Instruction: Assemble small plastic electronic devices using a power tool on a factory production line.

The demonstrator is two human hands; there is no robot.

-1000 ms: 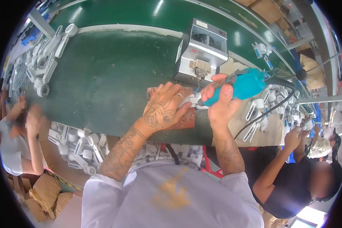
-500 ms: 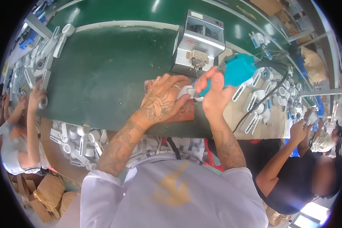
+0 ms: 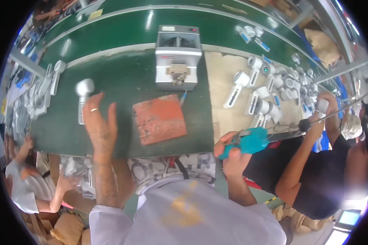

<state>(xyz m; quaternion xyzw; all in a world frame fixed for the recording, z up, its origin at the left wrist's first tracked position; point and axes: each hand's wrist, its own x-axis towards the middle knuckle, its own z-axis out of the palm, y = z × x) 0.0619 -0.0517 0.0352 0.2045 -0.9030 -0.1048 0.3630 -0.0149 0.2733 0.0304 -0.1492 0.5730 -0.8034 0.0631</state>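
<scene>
My left hand [image 3: 100, 130] is at the left part of the green table, fingers stretched and thumb apart. Beside its fingertips lies a white handheld fan [image 3: 84, 90] with a round head and a slim handle; whether the fingers still touch the handle I cannot tell. My right hand [image 3: 233, 160] is wrapped round a teal electric screwdriver [image 3: 249, 141], held at the table's front edge, its cord end toward the right. Between the hands a worn orange-red mat [image 3: 160, 119] lies flat on the table with nothing on it.
A grey screw feeder [image 3: 178, 61] stands behind the mat. Many white fans [image 3: 274, 83] crowd the cardboard sheet [image 3: 217, 118] at right; more lie in a pile [image 3: 39, 98] at far left. Co-workers sit at both sides, and a co-worker's arm [image 3: 300, 163] reaches in at right.
My left hand moved from the mat to the left, and the white fan now lies on the table there. My right hand drew the screwdriver down toward the front edge. The view has shifted.
</scene>
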